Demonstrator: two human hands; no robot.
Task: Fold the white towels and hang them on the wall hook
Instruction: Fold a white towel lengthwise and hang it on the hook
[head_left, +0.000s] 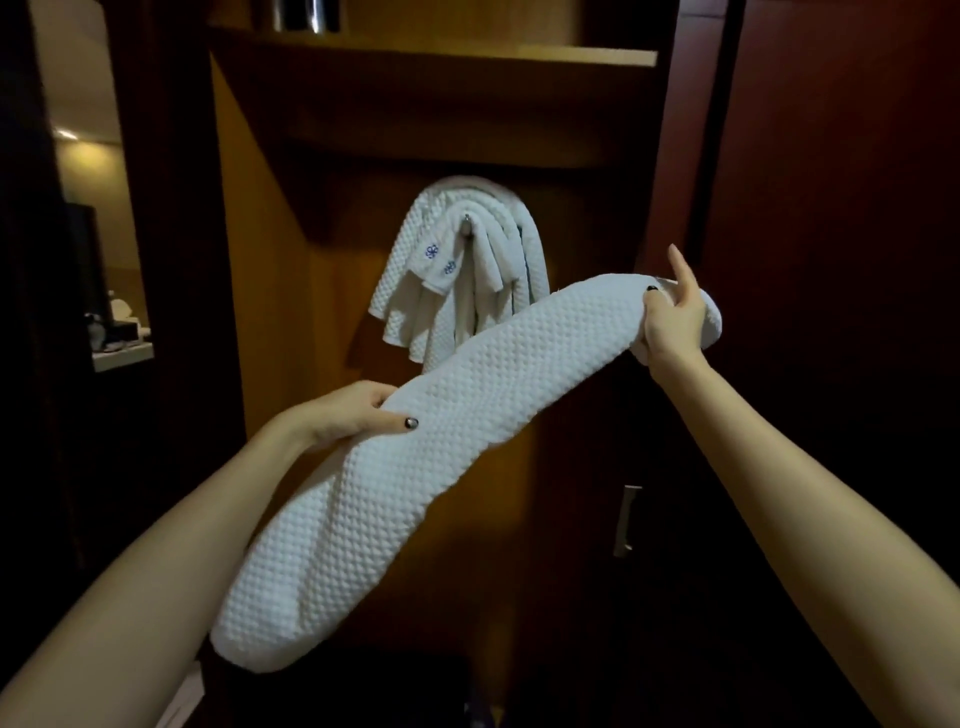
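A long folded white waffle-weave towel (415, 457) stretches diagonally in front of me, low at the left and high at the right. My left hand (353, 413) grips its upper edge near the middle, thumb on top. My right hand (672, 322) clasps the towel's far right end, index finger pointing up. Behind it, several white towels (457, 270) with small blue emblems hang over a metal wall hook (467, 222) in a wooden alcove. The held towel covers their lower ends.
A wooden shelf (519, 54) runs above the alcove with a metal vessel (304, 15) on it. A dark cabinet door with a metal handle (626, 519) stands at the lower right. At the left, an opening shows a lit room with a counter (122, 353).
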